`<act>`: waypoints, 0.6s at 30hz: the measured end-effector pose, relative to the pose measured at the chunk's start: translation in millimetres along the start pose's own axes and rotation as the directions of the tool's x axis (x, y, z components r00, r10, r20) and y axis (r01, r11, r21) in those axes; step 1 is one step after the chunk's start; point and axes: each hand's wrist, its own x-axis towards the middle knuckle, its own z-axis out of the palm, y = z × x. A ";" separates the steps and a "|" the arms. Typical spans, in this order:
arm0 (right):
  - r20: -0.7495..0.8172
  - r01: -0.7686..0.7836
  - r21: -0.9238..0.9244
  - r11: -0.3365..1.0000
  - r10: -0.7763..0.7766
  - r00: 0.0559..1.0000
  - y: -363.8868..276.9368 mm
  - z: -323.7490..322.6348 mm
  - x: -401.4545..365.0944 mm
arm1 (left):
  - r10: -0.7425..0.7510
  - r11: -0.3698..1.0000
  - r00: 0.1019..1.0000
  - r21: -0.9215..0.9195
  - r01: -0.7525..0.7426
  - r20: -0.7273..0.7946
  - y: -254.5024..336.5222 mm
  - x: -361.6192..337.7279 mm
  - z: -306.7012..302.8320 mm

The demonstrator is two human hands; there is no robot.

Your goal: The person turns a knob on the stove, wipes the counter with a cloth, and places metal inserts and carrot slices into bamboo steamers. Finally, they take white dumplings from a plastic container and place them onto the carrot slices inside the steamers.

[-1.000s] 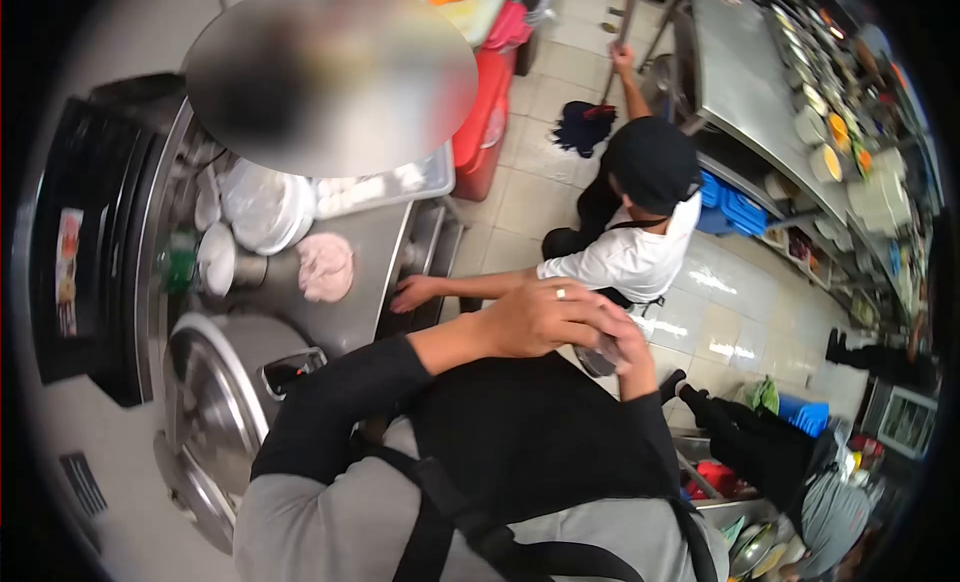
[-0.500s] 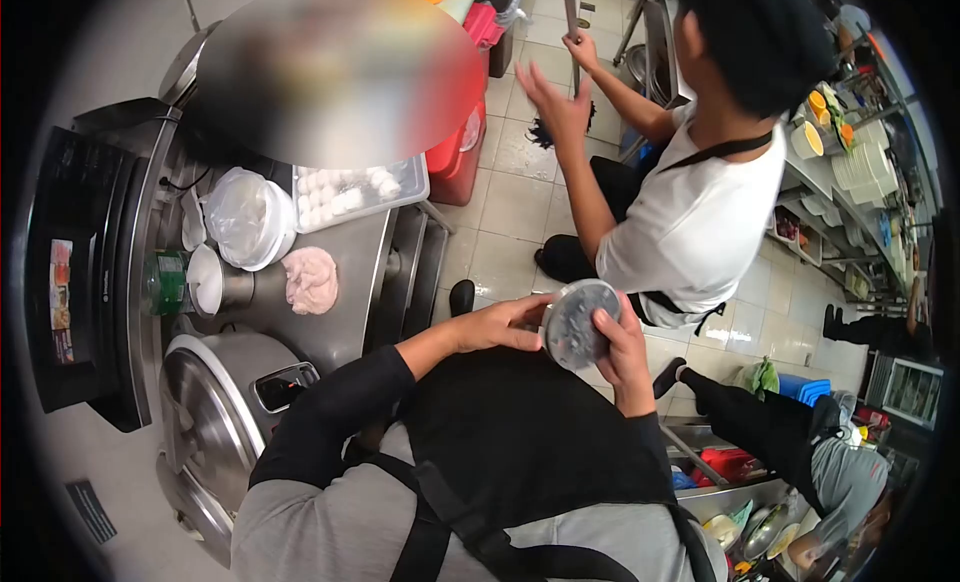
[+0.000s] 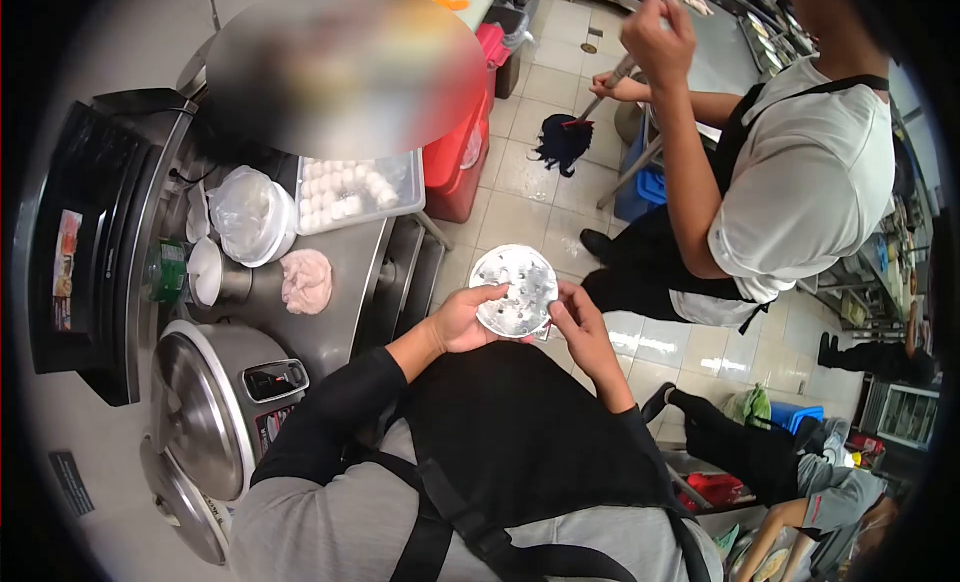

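In front of my apron I hold a round plastic tub (image 3: 513,291), its top disc facing up at me. That top looks whitish and translucent, with dark specks and patches; what is inside I cannot make out. My left hand (image 3: 465,320) grips the left rim, the thumb lying over the top. On the other side, my right hand (image 3: 584,327) is closed on the lower right edge with thumb and fingers. The far fingers of both hands are partly hidden beneath the tub.
On the steel counter (image 3: 345,282) at left lie a pink lump of paste (image 3: 306,281), a tray of white balls (image 3: 358,194) and a bag-covered white bucket (image 3: 252,217). A large cooker (image 3: 205,407) stands nearer. A co-worker (image 3: 800,172) holds a mop (image 3: 565,144) at right.
The tub has moved left and up, turning its top toward me; my left hand now grips its rim. The co-worker has shifted right, and the mop head has come into fuller view.
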 end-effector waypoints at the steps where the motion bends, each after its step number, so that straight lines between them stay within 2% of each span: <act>1: 0.022 0.016 -0.015 1.000 -0.015 1.000 4.0 -3.6 1.0 | 0.052 0.999 0.999 -0.006 -0.052 -0.004 3.5 0.3 -0.2; 2: -0.041 -0.007 0.008 1.000 0.007 0.999 4.8 -4.6 0.2 | 0.060 0.998 0.998 0.004 -0.060 0.001 7.7 -0.4 1.1; 6: -0.077 -0.146 0.041 0.988 0.148 0.986 16.6 -14.0 14.0 | 0.312 0.945 0.942 -0.062 -0.321 -0.125 38.3 -4.4 8.5; 8: -0.075 -0.164 0.033 0.986 0.166 0.983 26.3 -15.6 28.2 | 0.337 0.934 0.924 -0.064 -0.353 -0.180 59.4 -3.4 -1.0; 9: -0.051 -0.186 0.011 0.983 0.186 0.981 34.6 -17.9 38.7 | 0.390 0.921 0.899 0.066 -0.385 -0.201 68.9 -2.4 -5.4; 11: -0.029 -0.210 -0.010 0.978 0.210 0.977 58.6 -27.2 67.6 | 0.452 0.892 0.861 0.095 -0.442 -0.232 89.3 2.5 -15.3; 12: 0.058 -0.261 -0.311 0.914 0.292 0.955 73.7 -37.0 86.9 | 0.482 0.875 0.838 0.102 -0.473 -0.257 100.4 5.1 -22.0; 13: 0.113 -0.260 -0.584 0.768 0.395 0.912 89.7 -44.8 108.6 | 0.475 0.879 0.841 0.098 -0.466 -0.259 114.6 9.1 -27.6; 15: 0.276 -0.179 -0.713 0.678 0.506 0.817 123.1 -48.7 169.6 | 0.570 0.820 0.786 0.109 -0.562 -0.238 146.7 20.0 -36.4; 16: 0.298 -0.212 -0.677 0.705 0.526 0.797 110.5 -37.1 201.8 | 0.547 0.836 0.803 0.103 -0.539 -0.237 164.9 27.0 -37.7; 18: 0.303 -0.234 -0.675 0.699 0.552 0.777 65.3 -5.9 267.5 | 0.624 0.781 0.751 0.135 -0.610 -0.217 201.2 44.5 -35.9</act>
